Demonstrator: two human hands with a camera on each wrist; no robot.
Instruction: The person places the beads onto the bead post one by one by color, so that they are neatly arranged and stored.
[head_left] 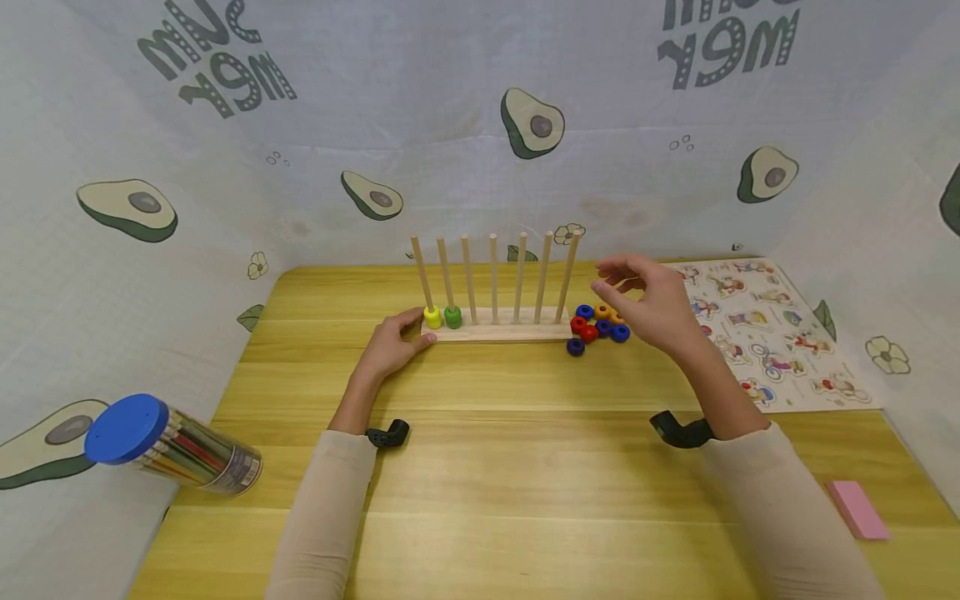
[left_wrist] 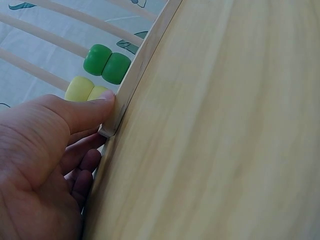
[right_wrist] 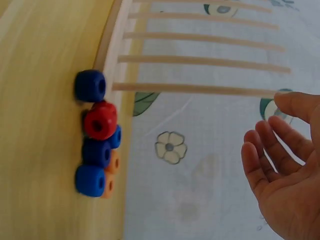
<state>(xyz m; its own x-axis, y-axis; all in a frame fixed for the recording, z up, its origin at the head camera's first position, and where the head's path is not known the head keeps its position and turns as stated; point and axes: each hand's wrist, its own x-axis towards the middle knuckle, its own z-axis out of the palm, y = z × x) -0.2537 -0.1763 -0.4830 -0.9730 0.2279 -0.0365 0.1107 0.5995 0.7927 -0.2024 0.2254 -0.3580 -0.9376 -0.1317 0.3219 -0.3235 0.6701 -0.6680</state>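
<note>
A wooden peg rack [head_left: 495, 332] with several upright rods stands at the back of the table. Yellow beads [head_left: 432, 317] sit at the foot of its leftmost rod, and two green beads [left_wrist: 106, 64] are stacked on the neighbouring one. My left hand [head_left: 390, 343] grips the left end of the rack's base, thumb at the front edge beside the yellow beads. To the right of the rack, my right hand [head_left: 651, 304] hovers with loosely bent fingers, nothing in it. Below it lie loose red beads [right_wrist: 101, 120], blue beads [right_wrist: 91, 180] and orange beads [head_left: 602, 311], close to the base's right end.
A sheet of cartoon stickers [head_left: 772, 333] lies at the right rear. Nearer, on the right, is a pink block [head_left: 858, 510]. A clear tub of pencils [head_left: 197, 450] with a blue lid stands at the left edge. Patterned cloth [head_left: 450, 125] hangs behind the table.
</note>
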